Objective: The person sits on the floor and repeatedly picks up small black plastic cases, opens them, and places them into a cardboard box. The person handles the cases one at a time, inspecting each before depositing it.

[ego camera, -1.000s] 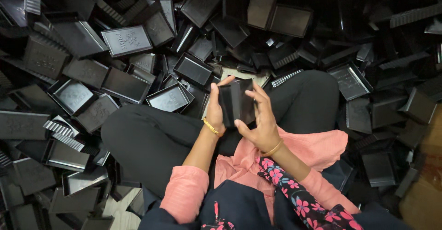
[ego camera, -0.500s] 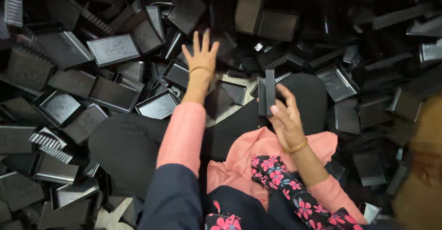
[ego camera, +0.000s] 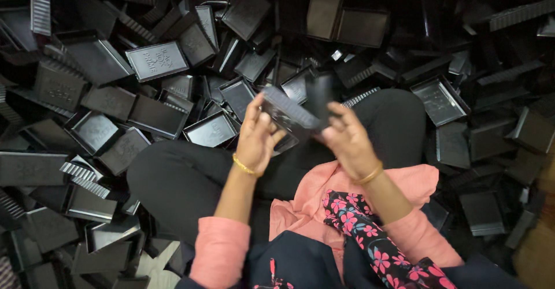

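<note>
Black plastic everywhere; the person sits cross-legged in a heap of shallow trays (ego camera: 156, 60) that spreads out on every side of both hands. The left hand (ego camera: 257, 139) pinches the near edge of a tilted black tray (ego camera: 289, 114), fingers curled under it, seemingly to steady it; the right hand (ego camera: 347, 141) grips a second dark piece (ego camera: 319, 95) just above its fingers, touching the tray, though blur hides how. Every tray I can see into holds nothing.

tray (ego camera: 289, 114) between left hand (ego camera: 257, 139) and right hand (ego camera: 347, 141), above lap, tray heap (ego camera: 115, 92) all around
</note>
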